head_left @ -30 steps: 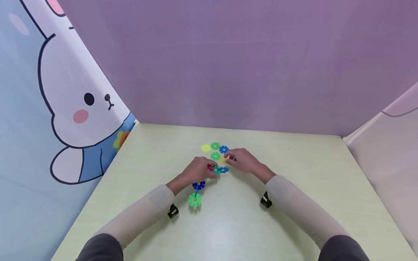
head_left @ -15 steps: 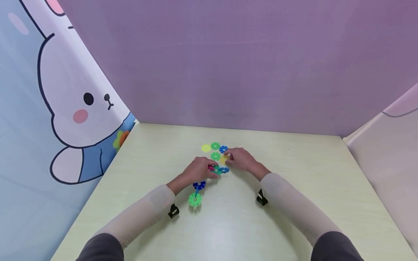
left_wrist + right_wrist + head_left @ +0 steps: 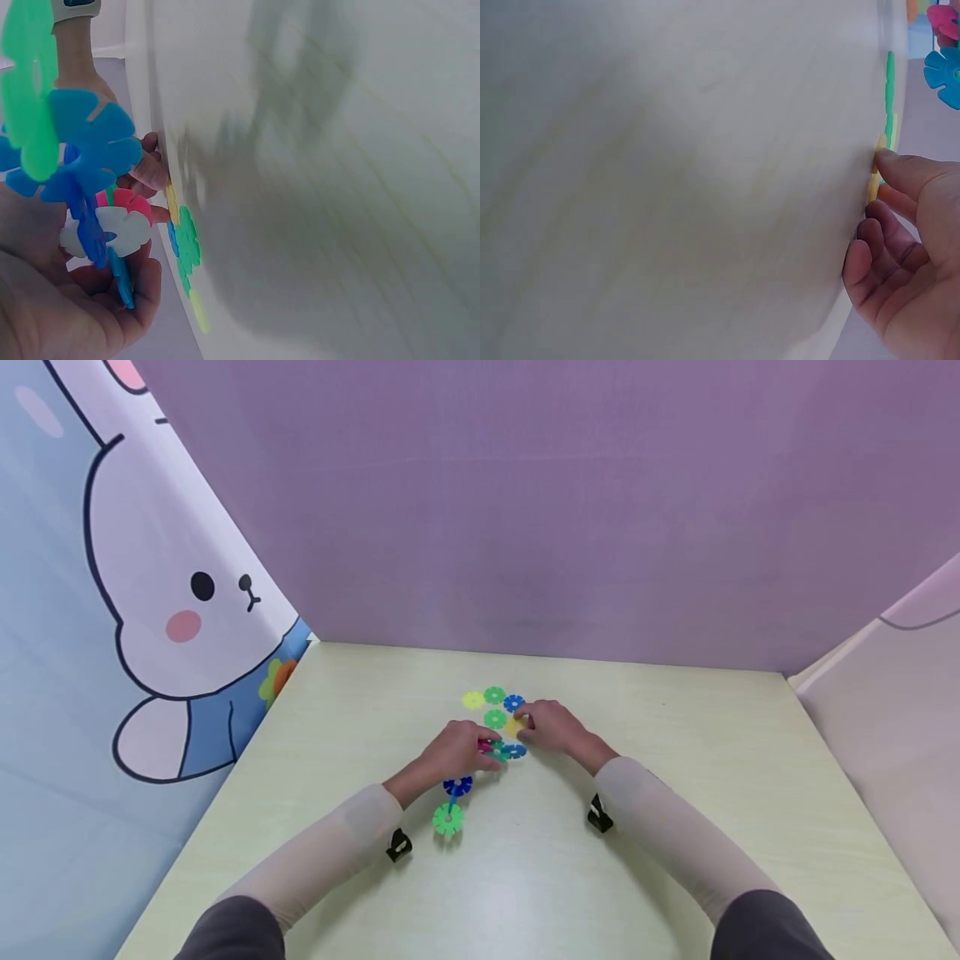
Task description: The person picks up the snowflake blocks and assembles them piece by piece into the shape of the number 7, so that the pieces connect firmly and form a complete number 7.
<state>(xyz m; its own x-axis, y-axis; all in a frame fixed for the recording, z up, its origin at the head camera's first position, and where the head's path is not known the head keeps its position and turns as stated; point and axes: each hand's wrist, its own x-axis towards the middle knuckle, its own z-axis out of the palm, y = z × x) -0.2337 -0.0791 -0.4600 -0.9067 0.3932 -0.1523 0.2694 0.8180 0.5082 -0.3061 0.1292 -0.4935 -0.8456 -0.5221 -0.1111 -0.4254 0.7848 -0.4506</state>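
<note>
In the head view my left hand (image 3: 457, 750) grips a chain of interlocked plastic snowflake discs. The chain has a green disc (image 3: 448, 819) at its near end, a dark blue disc (image 3: 457, 786) beside the palm and a blue disc (image 3: 514, 751) beyond the fingers. White and pink discs (image 3: 135, 204) show among the fingers in the left wrist view. Opposite, my right hand (image 3: 555, 727) pinches the edge of a yellow-orange snowflake disc (image 3: 874, 186), which lies at the tabletop. Its fingers partly cover that disc.
Loose discs lie flat just beyond the hands: a light yellow disc (image 3: 473, 700), two green discs (image 3: 495, 719) and a blue disc (image 3: 513, 703). A pale wooden table (image 3: 675, 760) carries everything. Behind it stands a purple panel (image 3: 525, 527), with a rabbit-printed cloth (image 3: 165, 568) at left.
My right hand has shifted slightly left and its fingers have closed in on the yellow-orange disc. The left hand and its chain have stayed nearly still.
</note>
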